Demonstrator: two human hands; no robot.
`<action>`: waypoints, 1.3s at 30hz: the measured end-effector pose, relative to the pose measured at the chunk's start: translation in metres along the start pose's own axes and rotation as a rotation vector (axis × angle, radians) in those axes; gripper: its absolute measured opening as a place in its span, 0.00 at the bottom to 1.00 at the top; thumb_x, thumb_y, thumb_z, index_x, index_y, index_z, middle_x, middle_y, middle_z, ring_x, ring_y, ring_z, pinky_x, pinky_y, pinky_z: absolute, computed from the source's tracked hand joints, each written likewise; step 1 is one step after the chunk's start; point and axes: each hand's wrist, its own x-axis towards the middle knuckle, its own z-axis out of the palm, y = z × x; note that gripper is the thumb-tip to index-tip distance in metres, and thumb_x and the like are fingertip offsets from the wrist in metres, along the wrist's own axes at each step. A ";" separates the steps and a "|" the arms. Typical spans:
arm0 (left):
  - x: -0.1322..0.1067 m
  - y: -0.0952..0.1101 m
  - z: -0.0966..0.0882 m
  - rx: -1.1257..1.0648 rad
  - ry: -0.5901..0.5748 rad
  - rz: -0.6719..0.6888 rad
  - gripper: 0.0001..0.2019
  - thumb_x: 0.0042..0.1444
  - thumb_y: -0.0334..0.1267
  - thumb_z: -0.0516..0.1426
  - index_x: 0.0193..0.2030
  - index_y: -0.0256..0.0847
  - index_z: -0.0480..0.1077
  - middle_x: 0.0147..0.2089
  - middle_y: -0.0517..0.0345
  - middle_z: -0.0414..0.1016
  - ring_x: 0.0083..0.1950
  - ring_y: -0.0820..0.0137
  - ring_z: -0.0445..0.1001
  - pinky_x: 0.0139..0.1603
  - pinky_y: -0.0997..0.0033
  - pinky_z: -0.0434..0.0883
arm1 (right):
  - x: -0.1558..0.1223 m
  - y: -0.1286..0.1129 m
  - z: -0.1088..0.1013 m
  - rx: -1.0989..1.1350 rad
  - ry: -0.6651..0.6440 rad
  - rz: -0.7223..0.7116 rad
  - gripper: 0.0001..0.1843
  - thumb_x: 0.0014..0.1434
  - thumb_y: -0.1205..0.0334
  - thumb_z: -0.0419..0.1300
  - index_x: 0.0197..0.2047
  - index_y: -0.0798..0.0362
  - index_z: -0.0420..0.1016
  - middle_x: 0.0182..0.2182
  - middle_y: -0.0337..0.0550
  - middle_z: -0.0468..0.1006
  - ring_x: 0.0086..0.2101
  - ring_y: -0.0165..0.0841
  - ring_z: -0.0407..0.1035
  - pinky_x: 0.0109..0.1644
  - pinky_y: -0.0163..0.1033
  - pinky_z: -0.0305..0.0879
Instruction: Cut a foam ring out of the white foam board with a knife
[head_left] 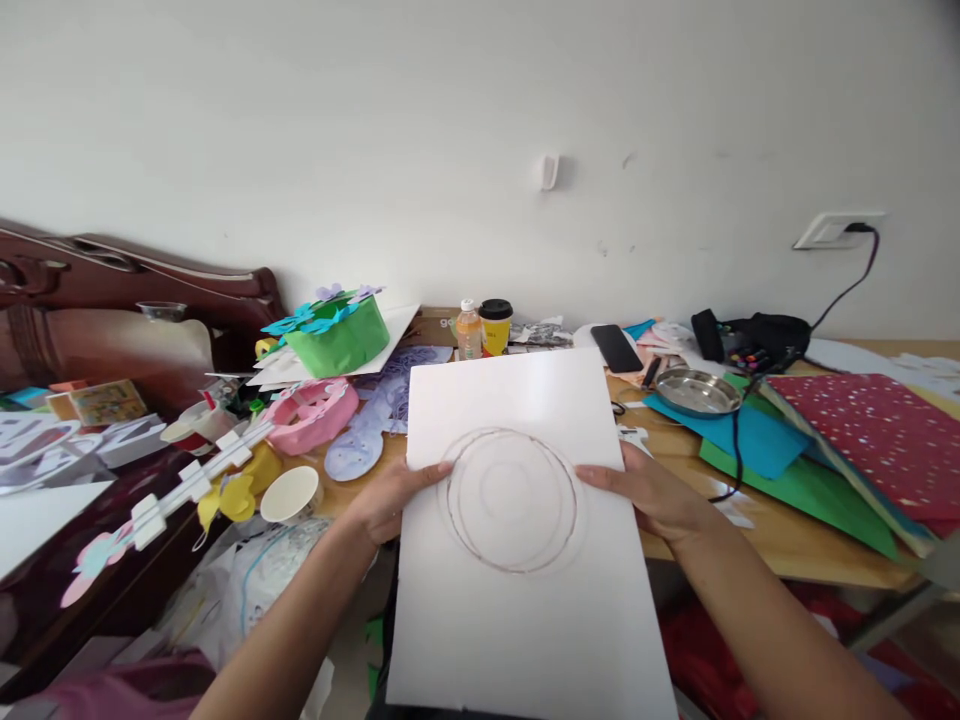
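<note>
I hold a large white sheet of card (pixel 517 620) in front of me with both hands, over the near edge of a wooden table (pixel 787 540). Pencilled circles (pixel 512 498) are drawn near its middle. My left hand (pixel 390 500) grips the sheet's left edge, thumb lying on top. My right hand (pixel 645 490) grips the right edge the same way, thumb pointing at the circles.
Craft clutter lies to the left: a green paper box (pixel 341 335), a pink ring (pixel 311 412), a paper cup (pixel 291 495). A bottle (pixel 469 330) and a yellow cup (pixel 495 325) stand behind. On the right are a phone (pixel 616 348), a metal dish (pixel 697 392), coloured paper (pixel 757 440), a red folder (pixel 877 435).
</note>
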 end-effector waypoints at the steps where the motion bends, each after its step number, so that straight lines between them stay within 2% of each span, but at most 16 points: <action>1: -0.001 -0.001 0.001 -0.004 0.006 -0.011 0.29 0.48 0.37 0.72 0.57 0.35 0.73 0.52 0.39 0.82 0.46 0.52 0.84 0.47 0.56 0.80 | 0.000 0.001 -0.002 0.000 -0.005 0.002 0.30 0.49 0.52 0.75 0.55 0.49 0.79 0.49 0.49 0.83 0.48 0.49 0.78 0.51 0.51 0.76; 5: -0.005 -0.003 0.001 -0.004 0.029 -0.016 0.28 0.48 0.36 0.72 0.56 0.33 0.74 0.51 0.38 0.82 0.43 0.53 0.84 0.45 0.55 0.81 | 0.000 0.004 -0.006 0.009 -0.030 0.010 0.31 0.49 0.52 0.75 0.56 0.48 0.79 0.50 0.48 0.84 0.46 0.47 0.79 0.48 0.49 0.77; 8: -0.007 -0.002 0.001 -0.001 0.019 -0.005 0.28 0.49 0.36 0.72 0.56 0.34 0.74 0.52 0.38 0.82 0.44 0.53 0.84 0.46 0.55 0.81 | 0.001 0.002 -0.005 0.026 -0.044 0.010 0.31 0.50 0.53 0.75 0.57 0.47 0.78 0.51 0.47 0.83 0.45 0.45 0.79 0.47 0.47 0.77; 13: -0.012 -0.002 0.000 0.014 0.042 0.017 0.29 0.50 0.37 0.72 0.58 0.33 0.73 0.53 0.38 0.81 0.47 0.52 0.83 0.47 0.58 0.81 | -0.003 0.003 0.004 0.121 -0.056 0.057 0.32 0.51 0.55 0.75 0.59 0.48 0.76 0.52 0.49 0.82 0.45 0.45 0.80 0.49 0.49 0.77; 17: -0.016 -0.004 0.000 0.019 0.073 0.038 0.30 0.51 0.37 0.71 0.60 0.33 0.73 0.53 0.38 0.81 0.47 0.53 0.83 0.47 0.60 0.81 | -0.014 0.015 0.013 0.145 -0.066 0.124 0.37 0.47 0.56 0.77 0.60 0.52 0.74 0.51 0.53 0.82 0.45 0.48 0.80 0.48 0.51 0.78; 21: -0.020 -0.005 0.003 0.017 0.071 0.037 0.32 0.48 0.37 0.72 0.61 0.34 0.72 0.55 0.38 0.80 0.47 0.52 0.83 0.48 0.58 0.81 | -0.025 0.024 0.014 0.138 0.024 0.131 0.32 0.47 0.57 0.77 0.55 0.53 0.76 0.48 0.52 0.84 0.44 0.47 0.80 0.45 0.49 0.78; 26: -0.020 -0.007 0.006 0.034 0.067 0.034 0.29 0.50 0.37 0.71 0.58 0.32 0.73 0.56 0.37 0.80 0.48 0.51 0.83 0.48 0.56 0.80 | -0.027 0.021 0.013 0.119 -0.035 0.142 0.30 0.50 0.57 0.76 0.55 0.55 0.78 0.48 0.53 0.84 0.43 0.46 0.80 0.48 0.50 0.77; 32: -0.016 -0.012 0.000 0.031 0.115 -0.004 0.29 0.50 0.37 0.71 0.60 0.33 0.73 0.52 0.38 0.82 0.45 0.51 0.83 0.48 0.55 0.80 | -0.021 0.020 0.015 0.129 -0.013 0.185 0.30 0.47 0.57 0.77 0.53 0.55 0.80 0.46 0.52 0.85 0.42 0.46 0.80 0.49 0.51 0.76; 35: -0.019 -0.022 -0.008 -0.017 0.055 -0.047 0.27 0.52 0.35 0.70 0.59 0.34 0.74 0.52 0.39 0.82 0.46 0.52 0.83 0.50 0.55 0.79 | -0.025 0.028 0.015 0.151 0.048 0.196 0.32 0.46 0.57 0.78 0.55 0.54 0.79 0.46 0.52 0.85 0.43 0.47 0.80 0.52 0.53 0.75; 37: -0.023 -0.032 -0.013 -0.060 -0.010 -0.126 0.24 0.52 0.32 0.69 0.56 0.33 0.75 0.51 0.39 0.82 0.46 0.51 0.83 0.51 0.55 0.79 | -0.030 0.033 0.015 0.164 0.024 0.218 0.33 0.47 0.57 0.77 0.56 0.53 0.78 0.48 0.52 0.84 0.45 0.47 0.80 0.53 0.53 0.75; 39: -0.027 -0.042 -0.015 -0.082 -0.026 -0.189 0.21 0.51 0.31 0.70 0.52 0.33 0.77 0.50 0.38 0.83 0.44 0.52 0.84 0.50 0.55 0.79 | -0.034 0.038 0.015 0.184 -0.024 0.238 0.35 0.46 0.59 0.77 0.57 0.52 0.77 0.50 0.52 0.83 0.45 0.46 0.80 0.54 0.53 0.74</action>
